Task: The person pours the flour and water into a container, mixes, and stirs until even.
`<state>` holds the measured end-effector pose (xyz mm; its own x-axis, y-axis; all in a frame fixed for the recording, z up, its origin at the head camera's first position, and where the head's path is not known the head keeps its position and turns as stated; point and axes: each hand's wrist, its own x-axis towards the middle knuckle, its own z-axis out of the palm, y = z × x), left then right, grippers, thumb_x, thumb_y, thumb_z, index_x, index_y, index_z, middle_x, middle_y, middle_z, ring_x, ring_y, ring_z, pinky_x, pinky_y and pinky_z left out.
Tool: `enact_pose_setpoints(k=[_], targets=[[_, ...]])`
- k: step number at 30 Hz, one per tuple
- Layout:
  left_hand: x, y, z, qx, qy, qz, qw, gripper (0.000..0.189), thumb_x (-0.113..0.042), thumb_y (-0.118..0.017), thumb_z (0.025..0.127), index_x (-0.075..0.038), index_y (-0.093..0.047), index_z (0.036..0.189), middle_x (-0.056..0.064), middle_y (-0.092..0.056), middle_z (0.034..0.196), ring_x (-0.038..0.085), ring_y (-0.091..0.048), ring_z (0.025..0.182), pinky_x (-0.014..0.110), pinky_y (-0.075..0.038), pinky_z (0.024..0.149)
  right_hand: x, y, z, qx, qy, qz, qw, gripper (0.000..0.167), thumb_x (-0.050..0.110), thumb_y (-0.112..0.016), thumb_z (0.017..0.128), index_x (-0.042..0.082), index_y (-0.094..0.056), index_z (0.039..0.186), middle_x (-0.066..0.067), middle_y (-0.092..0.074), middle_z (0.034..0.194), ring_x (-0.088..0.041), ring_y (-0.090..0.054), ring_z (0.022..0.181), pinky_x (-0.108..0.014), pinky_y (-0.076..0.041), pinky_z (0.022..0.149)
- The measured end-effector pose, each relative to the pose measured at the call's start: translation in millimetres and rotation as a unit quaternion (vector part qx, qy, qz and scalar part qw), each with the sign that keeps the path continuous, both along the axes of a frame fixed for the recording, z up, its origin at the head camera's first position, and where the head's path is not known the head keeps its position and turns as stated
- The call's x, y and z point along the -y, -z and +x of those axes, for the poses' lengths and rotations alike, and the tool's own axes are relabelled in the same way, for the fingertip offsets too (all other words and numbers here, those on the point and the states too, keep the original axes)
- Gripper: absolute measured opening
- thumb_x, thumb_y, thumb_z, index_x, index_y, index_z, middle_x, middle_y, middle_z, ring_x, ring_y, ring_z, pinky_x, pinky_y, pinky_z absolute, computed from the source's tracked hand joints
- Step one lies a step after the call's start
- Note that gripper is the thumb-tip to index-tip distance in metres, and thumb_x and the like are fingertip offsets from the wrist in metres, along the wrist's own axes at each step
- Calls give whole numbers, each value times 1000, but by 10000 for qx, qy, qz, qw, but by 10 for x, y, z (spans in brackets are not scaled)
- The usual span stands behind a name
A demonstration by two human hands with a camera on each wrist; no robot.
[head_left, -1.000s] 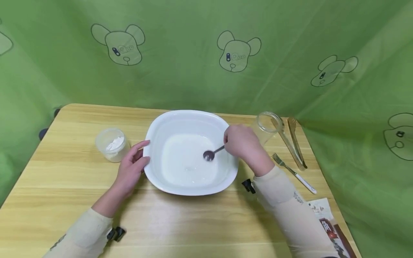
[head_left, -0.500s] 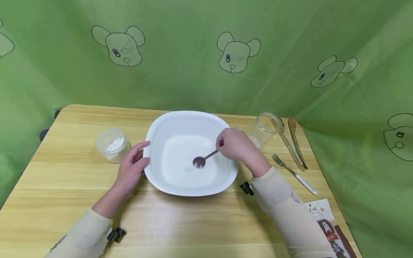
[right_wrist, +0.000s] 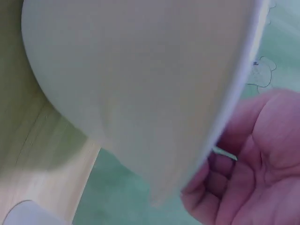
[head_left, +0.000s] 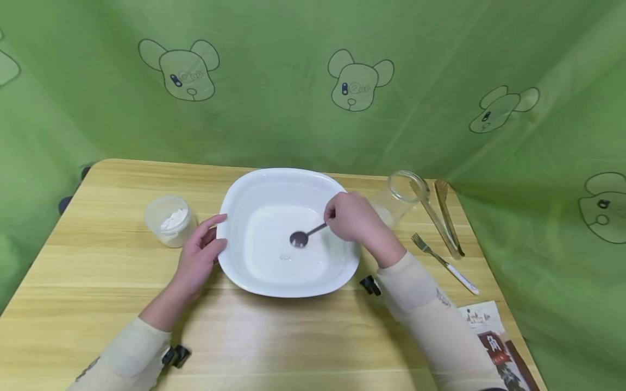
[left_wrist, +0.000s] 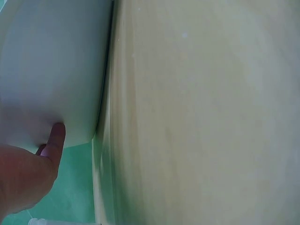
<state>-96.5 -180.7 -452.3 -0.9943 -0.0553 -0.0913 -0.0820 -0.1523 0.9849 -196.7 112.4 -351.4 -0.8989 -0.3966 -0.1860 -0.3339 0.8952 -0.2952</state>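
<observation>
A white oval basin [head_left: 288, 289] stands mid-table, with small glints or bubbles on its bottom. My left hand [head_left: 198, 255] holds its left rim, thumb and index finger at the edge. In the left wrist view a finger [left_wrist: 56, 140] of that hand touches the outer wall. My right hand [head_left: 353, 217] reaches over the basin's right rim and pinches the handle of a dark metal spoon [head_left: 299, 239]. The spoon's bowl is down inside the basin; whether it touches bottom I cannot tell. In the right wrist view the basin wall hides the spoon from sight.
A clear tub [head_left: 169, 220] of white powder sits left of the basin. Behind my right hand stands a glass jar [head_left: 397, 198]. Tongs [head_left: 452, 222], a fork [head_left: 445, 263] and a printed packet [head_left: 496, 342] lie along the right side. A green curtain [head_left: 274, 87] hangs behind.
The right hand has moved left with the spoon, whose bowl shifted toward the basin's centre, dipping nearer and then slightly back up. My left hand and the basin have stayed put.
</observation>
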Motion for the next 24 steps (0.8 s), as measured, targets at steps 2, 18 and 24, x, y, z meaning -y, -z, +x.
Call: enact_pose_setpoints(k=[2, 18, 24], targets=[[0, -1, 2, 4, -19, 5, 10000, 51, 2, -51, 96, -8, -48, 146, 25, -55, 132, 23, -63, 100, 29, -59, 75, 32, 41, -17, -182, -2, -169, 9997, 19, 4, -63, 87, 14, -74, 76, 3, -64, 71, -22, -57, 73, -36, -49, 68], [-3, -1, 2, -18, 8, -45, 10000, 51, 2, -51, 96, -8, -48, 146, 26, -55, 132, 23, -63, 101, 30, -59, 77, 101, 154, -26, -455, -745, -913, 9920, 12, 5, -65, 87, 10, -76, 86, 5, -64, 72, -14, -56, 66, -29, -49, 62], [-6, -3, 5, -48, 7, -48, 10000, 52, 2, -50, 96, -7, -47, 147, 27, -54, 133, 25, -64, 101, 30, -59, 77, 226, 308, 43, -386, -1659, -1743, 9699, 6, 5, -75, 87, 9, -74, 90, 8, -68, 77, -4, -61, 70, -23, -53, 66]])
